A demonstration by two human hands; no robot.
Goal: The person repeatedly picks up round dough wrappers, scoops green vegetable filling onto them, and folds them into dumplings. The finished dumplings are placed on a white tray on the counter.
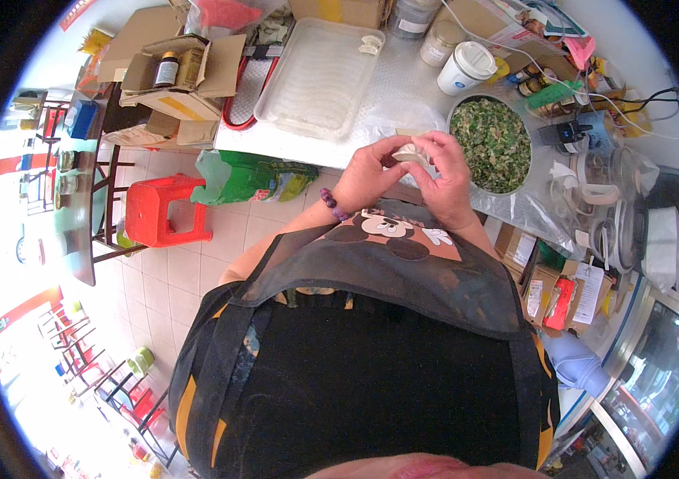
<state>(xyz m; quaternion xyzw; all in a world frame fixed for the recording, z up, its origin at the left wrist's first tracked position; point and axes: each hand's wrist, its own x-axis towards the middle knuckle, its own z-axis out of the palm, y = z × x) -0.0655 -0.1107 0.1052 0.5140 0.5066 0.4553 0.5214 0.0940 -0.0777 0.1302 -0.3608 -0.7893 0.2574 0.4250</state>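
Note:
A pale dough dumpling point(411, 154) is pinched between the fingers of both hands, above the table's near edge. My left hand point(369, 167) grips it from the left, a beaded bracelet on the wrist; my right hand point(447, 167) grips it from the right. Beside the right hand stands a round metal bowl of chopped green filling point(489, 143). Farther back on the left, a translucent plastic tray point(315, 78) bears a few folded dumplings point(370, 44) at its far right corner. Part of a flat, pale item shows behind the fingers; I cannot tell what it is.
An opened cardboard box point(165, 99) with a bottle stands left of the tray. A white lidded cup point(466, 67) and jars stand behind the bowl. Cables and a glass pot point(600, 173) are at the right. A red plastic stool point(162, 209) and a green bag point(249, 179) are at the left below.

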